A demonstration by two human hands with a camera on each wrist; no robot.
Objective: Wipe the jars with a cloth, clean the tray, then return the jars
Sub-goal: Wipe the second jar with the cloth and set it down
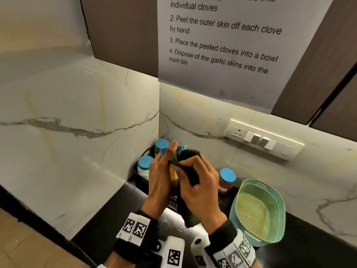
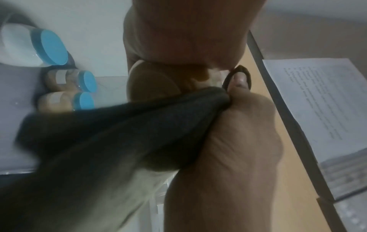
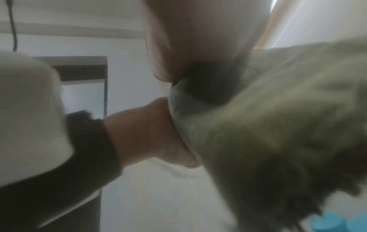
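Observation:
My left hand [image 1: 163, 171] grips a jar [image 1: 172, 176] of yellow contents, held above the black tray [image 1: 139, 181] in the counter's corner. My right hand [image 1: 195, 177] pinches a dark cloth [image 1: 190, 169] and presses it round the jar's side. In the left wrist view the jar's base [image 2: 152, 87] shows beside the cloth [image 2: 119, 133]. Blue-lidded jars stand in the tray: one with white contents [image 1: 144, 166], another behind it [image 1: 161, 145]. A red-filled jar [image 1: 227, 179] stands on the counter to the right. The right wrist view is mostly cloth [image 3: 278, 125].
A teal mesh basket [image 1: 258, 209] sits on the dark counter at the right, close to the red jar. Marble walls close the corner on the left and behind. A switch panel [image 1: 264, 139] is on the back wall, and a printed sheet [image 1: 222, 45] hangs above.

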